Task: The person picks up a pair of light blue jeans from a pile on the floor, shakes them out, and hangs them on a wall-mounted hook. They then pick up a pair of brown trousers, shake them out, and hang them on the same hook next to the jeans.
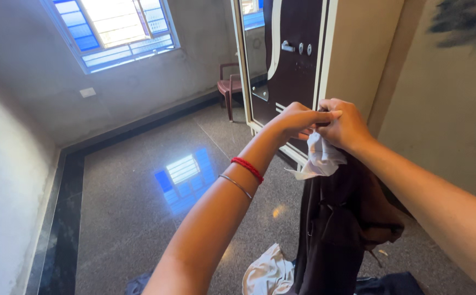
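Note:
My left hand (pixel 298 119) and my right hand (pixel 346 127) meet at chest height and together pinch the top of a dark brown garment (pixel 340 229) that hangs down in front of me. A pale white inner flap or pocket lining (pixel 321 158) sticks out just below my fingers. A red thread band and a thin metal bangle circle my left wrist. Both hands are closed on the cloth, close to the wardrobe's edge.
A tall wardrobe (pixel 298 60) with dark door panels, a handle and a mirror stands straight ahead. A maroon chair (pixel 230 87) sits by the far wall under a window (pixel 119 27). White cloth (pixel 269 272) and other clothes lie on the speckled floor below.

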